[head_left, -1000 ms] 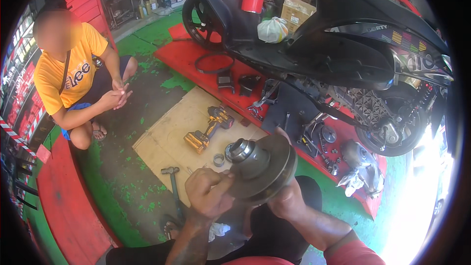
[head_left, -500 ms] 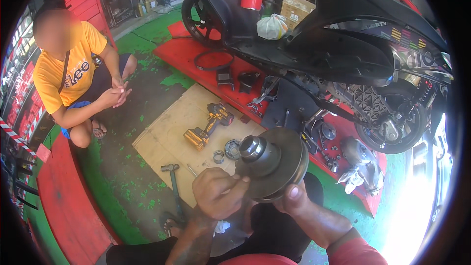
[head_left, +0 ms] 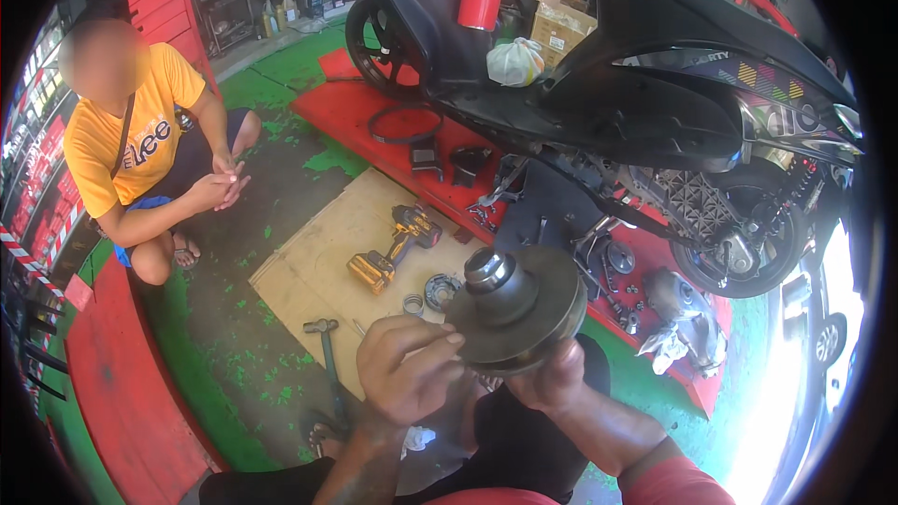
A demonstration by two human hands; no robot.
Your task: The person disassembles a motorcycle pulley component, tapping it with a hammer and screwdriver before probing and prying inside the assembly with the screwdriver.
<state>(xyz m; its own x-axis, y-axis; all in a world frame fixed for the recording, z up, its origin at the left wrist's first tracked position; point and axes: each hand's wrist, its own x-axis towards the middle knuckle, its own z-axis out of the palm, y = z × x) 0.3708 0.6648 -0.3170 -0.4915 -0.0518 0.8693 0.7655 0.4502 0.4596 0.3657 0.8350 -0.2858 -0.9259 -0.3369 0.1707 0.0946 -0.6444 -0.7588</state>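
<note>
A dark metal scooter driven pulley (head_left: pixel 510 313), with a wide round plate and a shiny collar on its hub, is held up in front of me, its collar end tilted upward. My right hand (head_left: pixel 552 383) grips it from below, thumb pressed near the rim. Closed in a pinch at the pulley's left edge is my left hand (head_left: pixel 407 369); what its fingertips hold, if anything, is hidden. Beyond my hands, a round ring-shaped metal part (head_left: pixel 441 292) and a small metal ring (head_left: pixel 412 303) lie on a sheet of cardboard (head_left: pixel 309 266).
A yellow-black cordless impact driver (head_left: pixel 393 248) and a hammer (head_left: pixel 327 351) lie ahead. The black scooter (head_left: pixel 617 122) stands on a red platform (head_left: pixel 346 117) with loose parts and a drive belt (head_left: pixel 405 123). A person in yellow (head_left: pixel 154 131) squats at the left, hands clasped.
The pulley has tipped slightly, so its plate appears flatter, and my right thumb has shifted below its rim. My left hand has moved slightly left and stays at its edge.
</note>
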